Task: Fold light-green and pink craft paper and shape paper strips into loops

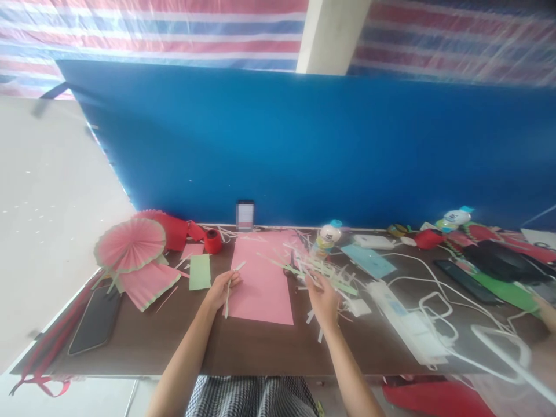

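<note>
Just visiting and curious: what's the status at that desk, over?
Left hand pinching pale paper strip. Right hand at paper-strip pile. Pink paper sheet between. Pile's strips overlapping sheet's right edge.

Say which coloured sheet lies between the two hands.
The large pink sheet; the small green sheet lies to its left, the pale blue one to its right.

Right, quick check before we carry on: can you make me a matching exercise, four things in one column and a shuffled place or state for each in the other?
Things:
1. Left hand
2. Right hand
3. Paper fan
4. Large pink sheet

Places and states:
A. pleated, with a pale green edge
B. at the heap of cut strips
C. unfolded, lying flat on the table
D. holding a thin paper strip

Pairs: 1-D, 2-B, 3-A, 4-C
</note>
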